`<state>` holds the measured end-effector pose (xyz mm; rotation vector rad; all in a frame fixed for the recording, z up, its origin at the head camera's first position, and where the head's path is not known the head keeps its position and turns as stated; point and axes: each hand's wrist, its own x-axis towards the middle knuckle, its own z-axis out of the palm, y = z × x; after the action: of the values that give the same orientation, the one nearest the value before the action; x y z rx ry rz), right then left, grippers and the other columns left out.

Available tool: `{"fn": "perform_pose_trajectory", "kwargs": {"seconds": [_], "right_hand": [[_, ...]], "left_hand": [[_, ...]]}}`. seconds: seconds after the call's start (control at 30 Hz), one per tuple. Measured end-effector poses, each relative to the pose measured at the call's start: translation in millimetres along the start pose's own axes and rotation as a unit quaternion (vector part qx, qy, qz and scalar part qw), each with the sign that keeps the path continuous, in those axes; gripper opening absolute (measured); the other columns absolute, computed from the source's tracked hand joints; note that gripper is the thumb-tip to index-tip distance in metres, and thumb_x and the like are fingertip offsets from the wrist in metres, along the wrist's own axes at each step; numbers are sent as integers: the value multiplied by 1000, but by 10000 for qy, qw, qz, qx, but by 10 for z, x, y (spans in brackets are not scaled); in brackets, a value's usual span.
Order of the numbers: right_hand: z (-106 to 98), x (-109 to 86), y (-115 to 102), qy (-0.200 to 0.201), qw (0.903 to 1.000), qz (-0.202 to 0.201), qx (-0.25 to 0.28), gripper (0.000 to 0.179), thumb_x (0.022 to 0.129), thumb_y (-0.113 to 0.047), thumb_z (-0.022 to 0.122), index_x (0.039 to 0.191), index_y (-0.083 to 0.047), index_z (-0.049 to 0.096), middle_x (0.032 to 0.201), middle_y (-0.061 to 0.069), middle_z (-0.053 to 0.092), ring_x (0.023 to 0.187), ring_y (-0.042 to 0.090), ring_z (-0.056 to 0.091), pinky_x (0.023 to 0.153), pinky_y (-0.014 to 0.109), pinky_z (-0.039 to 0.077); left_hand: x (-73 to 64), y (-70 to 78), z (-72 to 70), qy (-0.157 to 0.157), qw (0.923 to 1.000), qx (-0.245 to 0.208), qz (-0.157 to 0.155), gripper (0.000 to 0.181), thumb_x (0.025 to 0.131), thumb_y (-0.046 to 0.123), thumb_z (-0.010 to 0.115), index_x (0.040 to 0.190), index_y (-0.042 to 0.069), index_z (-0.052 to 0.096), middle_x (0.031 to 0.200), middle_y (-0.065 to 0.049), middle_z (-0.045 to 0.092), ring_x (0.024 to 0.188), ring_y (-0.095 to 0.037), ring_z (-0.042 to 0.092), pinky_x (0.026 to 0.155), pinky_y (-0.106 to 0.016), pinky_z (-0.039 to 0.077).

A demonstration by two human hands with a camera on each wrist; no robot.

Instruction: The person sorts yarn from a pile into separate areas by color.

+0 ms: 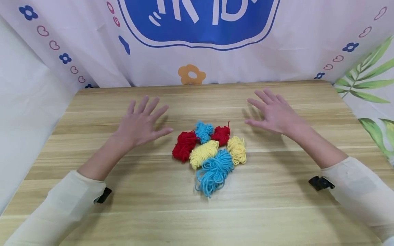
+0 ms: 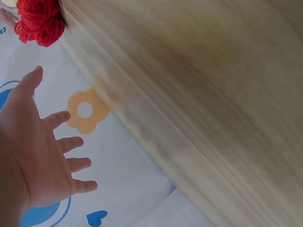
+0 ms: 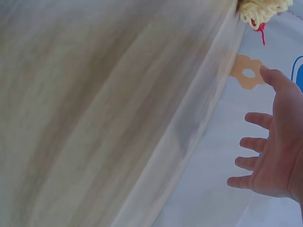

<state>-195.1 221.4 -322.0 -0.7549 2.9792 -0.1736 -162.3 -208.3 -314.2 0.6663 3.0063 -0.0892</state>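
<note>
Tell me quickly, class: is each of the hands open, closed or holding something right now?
Left hand: open, fingers spread, holding nothing.
Right hand: open, fingers spread, holding nothing.

I saw red, pale-yellow and sky-blue yarn bundles (image 1: 204, 153) on a table (image 1: 234, 218) streaked in light-brown grain, and past its far edge a white cloth (image 1: 157, 73) with a blue emblem (image 1: 197, 36) and orange flower (image 1: 184, 74), green leaves (image 1: 377, 83) by the far right corner.
</note>
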Motion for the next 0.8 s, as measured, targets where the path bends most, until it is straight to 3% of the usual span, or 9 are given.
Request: {"fn": "perform_pose_trajectory", "kwargs": {"seconds": [0.43,0.6,0.8], "right_hand": [[80,69,-127,232,9989,-408,-85,73,98,-54,64,151,-5,50,160,26,39,150,50,27,117,69,28],[106,88,-185,471,9969,-623,-44,69,97,-50,68,145,-2,56,151,28,49,143,49,40,110,69,38],[126,115,-250,466,9968,-645,47,68,97,-49,69,144,-1,57,147,26,54,139,46,47,110,65,40]], "left_hand": [[28,110,26,-212,9991,-62,374,80,101,65,49,163,17,34,169,-20,22,156,-47,12,122,-68,14],[29,145,22,-242,9983,-108,518,78,102,63,48,162,16,35,167,-22,26,154,-47,19,121,-67,21],[29,184,19,-187,9966,-358,713,78,102,64,49,161,14,37,164,-23,33,151,-47,28,116,-68,30]]}}
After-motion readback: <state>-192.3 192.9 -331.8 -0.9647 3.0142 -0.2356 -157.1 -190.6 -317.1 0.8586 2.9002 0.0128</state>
